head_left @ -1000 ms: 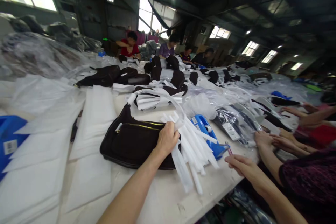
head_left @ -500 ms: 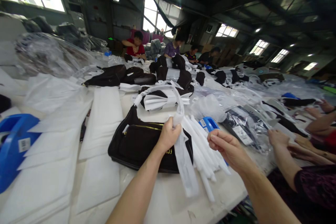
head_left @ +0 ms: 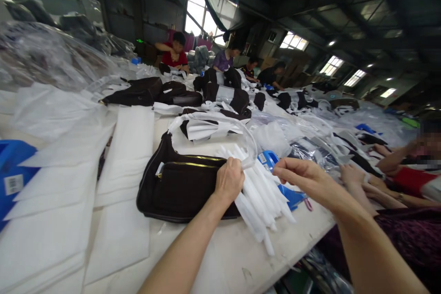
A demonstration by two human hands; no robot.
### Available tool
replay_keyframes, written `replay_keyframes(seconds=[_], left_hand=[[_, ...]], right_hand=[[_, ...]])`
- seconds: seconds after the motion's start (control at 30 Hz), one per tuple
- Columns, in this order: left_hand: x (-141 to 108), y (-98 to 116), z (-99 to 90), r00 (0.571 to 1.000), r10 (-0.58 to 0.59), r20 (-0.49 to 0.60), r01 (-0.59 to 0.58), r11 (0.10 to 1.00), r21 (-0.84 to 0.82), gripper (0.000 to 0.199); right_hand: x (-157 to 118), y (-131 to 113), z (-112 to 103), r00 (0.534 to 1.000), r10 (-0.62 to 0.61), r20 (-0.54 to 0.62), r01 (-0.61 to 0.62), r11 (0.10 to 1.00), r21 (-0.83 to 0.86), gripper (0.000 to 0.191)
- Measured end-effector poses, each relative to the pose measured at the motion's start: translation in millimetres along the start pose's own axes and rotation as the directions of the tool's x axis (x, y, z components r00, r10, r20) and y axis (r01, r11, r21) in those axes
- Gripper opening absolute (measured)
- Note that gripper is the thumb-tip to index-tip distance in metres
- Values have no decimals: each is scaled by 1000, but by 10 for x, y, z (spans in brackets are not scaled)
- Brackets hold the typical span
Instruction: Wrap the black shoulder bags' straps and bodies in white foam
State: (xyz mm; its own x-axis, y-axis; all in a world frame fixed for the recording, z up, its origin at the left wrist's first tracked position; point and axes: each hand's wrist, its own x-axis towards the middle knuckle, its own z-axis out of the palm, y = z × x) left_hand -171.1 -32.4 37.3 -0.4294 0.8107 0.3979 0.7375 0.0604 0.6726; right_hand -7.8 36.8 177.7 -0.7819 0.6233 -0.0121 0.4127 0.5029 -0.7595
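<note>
A black handbag (head_left: 186, 193) with gold zips lies on the table in front of me. Its strap (head_left: 253, 147) arches up behind it, covered in white foam wrap. My left hand (head_left: 230, 179) is closed round the strap's lower right end, where it meets the bag; the fingers hide that spot. To the right, my right hand (head_left: 305, 179) is held in the air, thumb and fingertips pinched together. Anything in that pinch is too small to make out. White foam rolls (head_left: 262, 197) lie beneath and between my hands, beside the bag.
Stacked white foam sheets (head_left: 127, 156) cover the table's left side, near a blue tape dispenser (head_left: 15, 179). Another blue dispenser (head_left: 268, 160) stands behind the rolls. More black bags (head_left: 144, 92) lie farther back. A co-worker's hands (head_left: 354, 179) are close on the right.
My left hand has shifted down the strap to its right end. The loose foam strip that hung across the bag's front no longer hangs there. My right hand stays raised and pinched.
</note>
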Motion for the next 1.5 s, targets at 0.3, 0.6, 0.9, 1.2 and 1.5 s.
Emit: replay_keyframes(seconds=[0.3, 0.6, 0.9, 1.2, 1.5], left_hand=[[119, -192, -694, 985, -141, 97, 139, 327, -935, 31], [5, -165, -1109, 993, -16, 117, 117, 294, -949, 39], [30, -227, -846, 965, -60, 256, 263, 192, -945, 36], [59, -160, -837, 959, -39, 282, 283, 241, -928, 38], [55, -158, -806, 944, 55, 324, 310, 177, -934, 34]], right_hand=[[147, 69, 2, 991, -126, 52, 95, 910, 405, 47], [709, -569, 181, 757, -564, 330, 542, 824, 167, 41], [1051, -651, 307, 566, -680, 467, 658, 714, 242, 29], [1042, -550, 284, 672, -604, 428, 579, 789, 205, 30], [1146, -333, 379, 810, -571, 132, 562, 821, 101, 41]])
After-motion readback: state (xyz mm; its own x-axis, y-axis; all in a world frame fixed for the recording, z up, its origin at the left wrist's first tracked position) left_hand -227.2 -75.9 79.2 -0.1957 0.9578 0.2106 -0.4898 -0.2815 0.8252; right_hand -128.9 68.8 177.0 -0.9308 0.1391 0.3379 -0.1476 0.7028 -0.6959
